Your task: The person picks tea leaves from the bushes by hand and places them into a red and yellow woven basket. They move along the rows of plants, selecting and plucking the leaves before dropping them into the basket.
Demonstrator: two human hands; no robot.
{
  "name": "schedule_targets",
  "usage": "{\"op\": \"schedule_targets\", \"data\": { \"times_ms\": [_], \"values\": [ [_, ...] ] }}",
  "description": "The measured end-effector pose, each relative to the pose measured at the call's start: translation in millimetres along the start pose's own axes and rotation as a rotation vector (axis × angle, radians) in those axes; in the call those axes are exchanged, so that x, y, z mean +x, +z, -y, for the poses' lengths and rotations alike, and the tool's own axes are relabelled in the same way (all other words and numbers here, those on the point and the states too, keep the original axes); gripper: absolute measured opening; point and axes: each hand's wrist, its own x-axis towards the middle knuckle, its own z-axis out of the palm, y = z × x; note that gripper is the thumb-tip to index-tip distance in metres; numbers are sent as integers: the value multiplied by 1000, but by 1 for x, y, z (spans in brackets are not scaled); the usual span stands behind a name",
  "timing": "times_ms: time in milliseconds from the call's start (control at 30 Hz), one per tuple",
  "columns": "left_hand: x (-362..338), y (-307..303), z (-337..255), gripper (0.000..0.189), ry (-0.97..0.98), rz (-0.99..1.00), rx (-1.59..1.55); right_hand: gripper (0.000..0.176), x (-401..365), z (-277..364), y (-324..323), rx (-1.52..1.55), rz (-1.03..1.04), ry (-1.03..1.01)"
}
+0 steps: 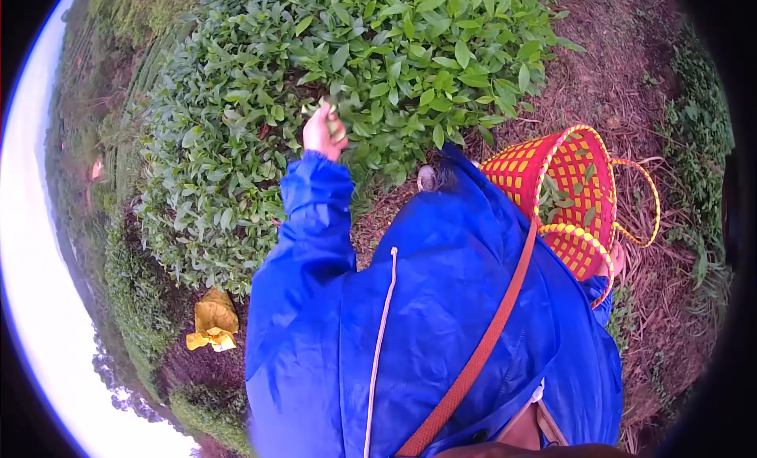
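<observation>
No writing, label, brand, number or sign can be read anywhere: none on the red-and-yellow basket (516, 172) at 3 o'clock, the blue jacket (449, 324) at 5 o'clock, or the yellow bag (213, 316) at 8 o'clock.

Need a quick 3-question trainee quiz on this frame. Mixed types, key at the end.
1. Multiple choice: which hand is up at the green bush? A left; B right; C both.
2. True or false: the red-and-yellow basket has leaves inside it.
3. Fill in: the reddish-brown strap crosses a ___ jacket.

Key: 1 A, the left hand; 2 true; 3 blue.
</observation>
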Motion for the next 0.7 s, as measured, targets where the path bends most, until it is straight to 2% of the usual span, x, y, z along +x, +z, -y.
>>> {"op": "schedule_targets", "data": {
  "times_ms": [33,133,167,200,233,267,300,333,367,400,500,600,667,700],
  "values": [
    [-22,11,-3,35,84,-46,37,26,-5,8,0,-54,-17,17],
    [-66,32,-22,42,378,-144,231,26,30,-66,7,48,-5,-48],
    [-67,24,-29,45,351,-226,491,26,28,-47,11,7,35,-10],
    [-56,7,-33,32,312,-304,761,26,24,-20,15,15,41,-14],
    [-41,-6,-26,22,420,-244,963,26,21,3,18,14,70,-33],
    [-28,-13,-19,22,526,-173,1164,26,21,14,22,10,92,-49],
    [-16,-22,-12,43,474,-98,1332,26,28,11,26,-18,85,-99],
    [-10,-17,-3,59,602,30,1454,26,30,14,29,-29,95,-141],
    [-5,-12,6,66,474,14,1586,27,33,16,30,-27,114,-140],
    [-15,17,7,74,346,-3,1712,27,35,18,32,-21,131,-139],
    [-4,42,25,87,177,22,1785,27,39,10,33,-72,127,-140],
    [16,29,56,48,533,-22,1673,27,22,13,25,-73,94,-147],
    [26,18,72,22,638,-177,1609,27,25,-9,21,-65,71,-129],
    [48,-7,90,15,703,-190,1344,27,29,-23,19,-48,72,-106]
  ]
}}
